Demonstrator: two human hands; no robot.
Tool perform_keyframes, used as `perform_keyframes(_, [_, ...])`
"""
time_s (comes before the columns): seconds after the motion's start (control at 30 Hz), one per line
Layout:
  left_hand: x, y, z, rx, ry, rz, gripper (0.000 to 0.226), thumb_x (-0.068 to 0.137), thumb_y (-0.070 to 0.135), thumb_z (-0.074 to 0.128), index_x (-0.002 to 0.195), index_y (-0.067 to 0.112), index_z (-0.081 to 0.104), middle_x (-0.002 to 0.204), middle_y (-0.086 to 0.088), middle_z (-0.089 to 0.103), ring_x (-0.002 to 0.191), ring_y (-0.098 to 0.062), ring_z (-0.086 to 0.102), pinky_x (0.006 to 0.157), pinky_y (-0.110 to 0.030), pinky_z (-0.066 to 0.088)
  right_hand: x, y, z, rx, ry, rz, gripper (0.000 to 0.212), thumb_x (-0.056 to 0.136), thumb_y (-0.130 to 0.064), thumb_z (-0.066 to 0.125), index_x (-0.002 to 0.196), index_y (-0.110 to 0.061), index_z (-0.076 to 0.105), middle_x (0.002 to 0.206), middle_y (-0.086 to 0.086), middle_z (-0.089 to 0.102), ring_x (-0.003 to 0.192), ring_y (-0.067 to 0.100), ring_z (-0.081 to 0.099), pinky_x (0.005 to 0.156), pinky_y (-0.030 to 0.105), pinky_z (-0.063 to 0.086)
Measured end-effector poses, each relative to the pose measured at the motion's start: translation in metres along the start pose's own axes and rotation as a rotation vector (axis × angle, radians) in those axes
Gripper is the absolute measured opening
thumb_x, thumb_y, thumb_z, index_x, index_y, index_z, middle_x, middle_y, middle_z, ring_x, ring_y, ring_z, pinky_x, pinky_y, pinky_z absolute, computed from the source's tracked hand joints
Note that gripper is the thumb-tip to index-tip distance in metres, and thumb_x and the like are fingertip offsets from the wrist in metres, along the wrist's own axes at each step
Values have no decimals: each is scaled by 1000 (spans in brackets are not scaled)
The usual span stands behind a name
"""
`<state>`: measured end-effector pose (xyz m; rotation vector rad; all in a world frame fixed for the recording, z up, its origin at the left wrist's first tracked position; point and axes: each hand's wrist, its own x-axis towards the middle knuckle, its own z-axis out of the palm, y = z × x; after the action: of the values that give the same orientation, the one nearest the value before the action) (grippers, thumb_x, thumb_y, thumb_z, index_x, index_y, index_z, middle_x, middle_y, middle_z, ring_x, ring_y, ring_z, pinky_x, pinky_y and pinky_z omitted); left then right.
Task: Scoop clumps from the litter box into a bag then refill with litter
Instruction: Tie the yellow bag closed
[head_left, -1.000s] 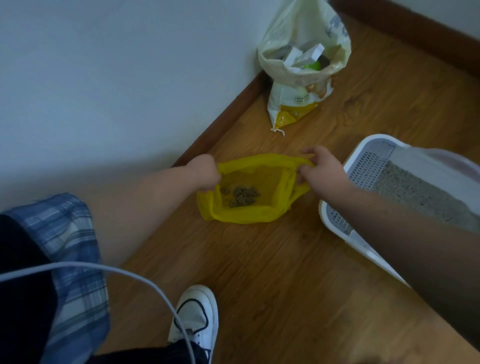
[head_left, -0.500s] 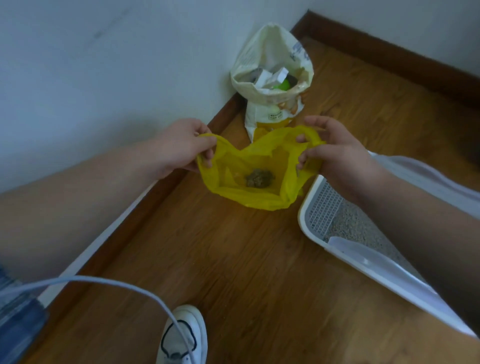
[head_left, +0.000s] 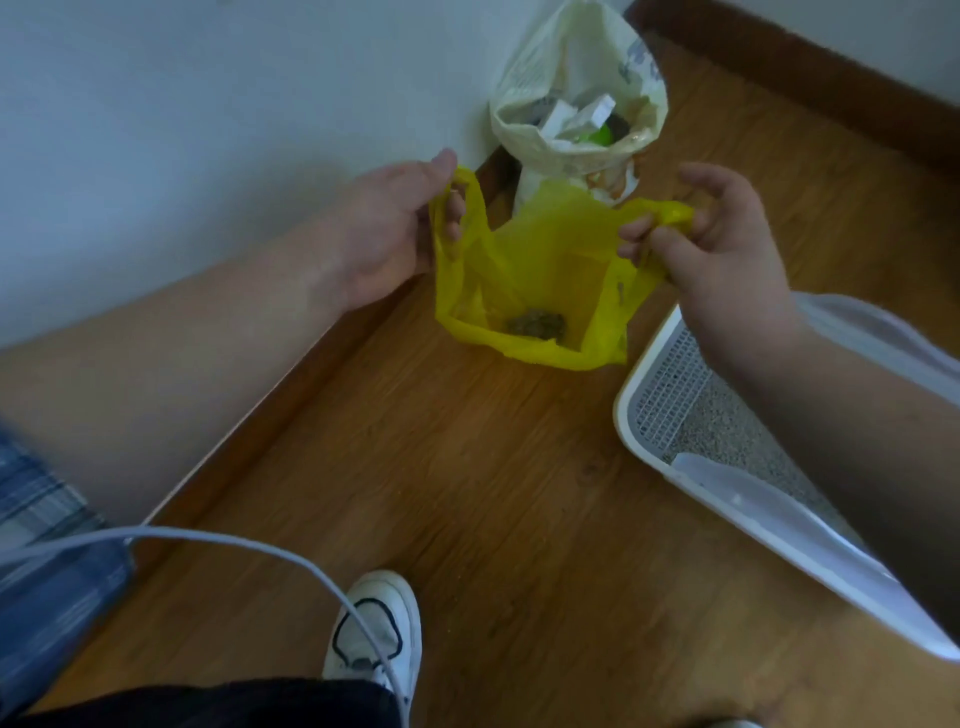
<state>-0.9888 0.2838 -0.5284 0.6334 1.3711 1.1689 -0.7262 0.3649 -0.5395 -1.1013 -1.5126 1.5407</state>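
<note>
Single view, head-worn, wide-angle. Looked forward and steeply down over wearer's own forearms at wooden floor. Both hands sat close to lens: left hand left of centre, right hand right of centre, yellow bag between them near frame middle. Wall filled upper left, room corner at top (skirting lines bowed by lens). Litter box was cut by right edge; white shoe lay near bottom edge.

Two hands, two bags — one box

Thin plastic bag, wood floor
</note>
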Motion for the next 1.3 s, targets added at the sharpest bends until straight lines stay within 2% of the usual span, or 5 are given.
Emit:
perform_keyframes(0.3, [-4,-31,11,337,-37,-26,15,96,3,57,101,15,64,93,-1,71,85,-15,66,88,-42,52,4,53,-10,56,-16,447,27,104,-22,49,113,3,54,99,7,76,99,19,73,93,53,55])
perform_keyframes(0.53, [-8,-15,40,837,-28,386,6,91,28,66,96,31,64,121,9,60,108,-3,57,94,-21,44,-1,19,3,-29,-73,126,13,93,-4,61,95,-17,60,83,6,70,76,13,67,65,23,50])
perform_keyframes(0.83, [-6,-18,52,697,-151,286,10,91,24,65,89,34,65,90,-2,75,88,-22,71,88,-50,55,1,11,8,-304,-35,-31,7,81,-31,66,88,-34,67,96,7,69,86,19,64,84,47,56])
perform_keyframes(1.13, [5,-34,66,619,-241,143,61,78,25,81,130,29,48,83,-8,70,76,-23,69,71,-39,55,-3,18,29,-276,-79,-20,11,89,-15,72,90,-27,71,84,3,62,76,7,56,70,19,48])
perform_keyframes(1.3, [8,-38,68,760,-111,203,29,78,34,77,104,29,64,90,-6,71,81,-13,68,76,-31,56,-4,23,31,-186,-178,36,19,97,-16,59,104,-27,73,103,0,74,95,20,70,86,40,59])
